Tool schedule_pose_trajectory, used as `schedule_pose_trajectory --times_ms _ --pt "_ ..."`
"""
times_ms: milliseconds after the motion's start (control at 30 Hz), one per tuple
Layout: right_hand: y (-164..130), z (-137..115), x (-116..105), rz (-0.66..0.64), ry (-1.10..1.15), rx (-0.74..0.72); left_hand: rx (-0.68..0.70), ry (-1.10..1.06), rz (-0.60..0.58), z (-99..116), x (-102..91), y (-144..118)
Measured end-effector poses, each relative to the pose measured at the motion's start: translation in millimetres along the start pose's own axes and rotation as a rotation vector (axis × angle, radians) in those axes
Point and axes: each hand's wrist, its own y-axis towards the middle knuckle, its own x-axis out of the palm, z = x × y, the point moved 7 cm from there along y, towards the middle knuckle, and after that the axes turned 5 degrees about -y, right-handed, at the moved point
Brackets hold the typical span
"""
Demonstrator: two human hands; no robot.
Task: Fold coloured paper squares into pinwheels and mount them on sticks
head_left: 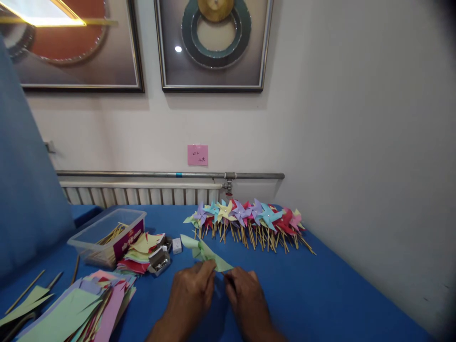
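Note:
A pale green paper pinwheel point(203, 249) is held above the blue table in front of me. My left hand point(194, 287) pinches its lower middle between thumb and fingers. Close beside its right-hand point, my right hand point(245, 292) is closed, fingers curled. A thin dark tip shows at those fingertips, but what they grip is mostly hidden. Just behind the left hand are a small opened box of metal pins point(159, 261) and a small white box point(177, 245).
Finished pinwheels on sticks point(249, 218) lie in a row at the back. To the left are a clear plastic box of sticks point(107, 237), coloured paper squares point(138, 254), cut paper sheets point(67, 308) and loose sticks point(24, 290). A wall borders the table's right side.

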Motion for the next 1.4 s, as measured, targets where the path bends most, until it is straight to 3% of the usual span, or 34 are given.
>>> schedule_pose_trajectory --times_ms 533,733,867,1033,1133,1267,1400 --pt "-0.7 -0.2 -0.7 -0.013 0.078 0.05 0.042 0.074 0.028 -1.1 4.4 -1.9" --pt "1.6 16.7 3.6 -0.092 0.318 0.283 0.06 0.026 0.129 0.7 -1.6 -4.2" --pt "2.6 22.4 7.6 -0.129 0.506 0.405 -0.148 -0.076 0.023 -12.3 8.0 -5.1" --pt "-1.0 22.7 13.7 -0.17 0.646 0.472 -0.547 -0.435 -0.166 -21.5 42.4 -15.8" --pt "-2.8 22.0 16.5 -0.187 0.694 0.485 -0.645 -0.6 -0.209 -17.8 58.4 -20.7" --pt "-3.0 23.1 16.4 -0.175 0.706 0.515 -0.71 -0.749 -0.16 -21.8 67.7 -22.8" --pt "-4.7 16.2 20.3 -0.203 0.746 0.496 -0.933 -1.055 -0.057 -32.5 77.8 -25.8"
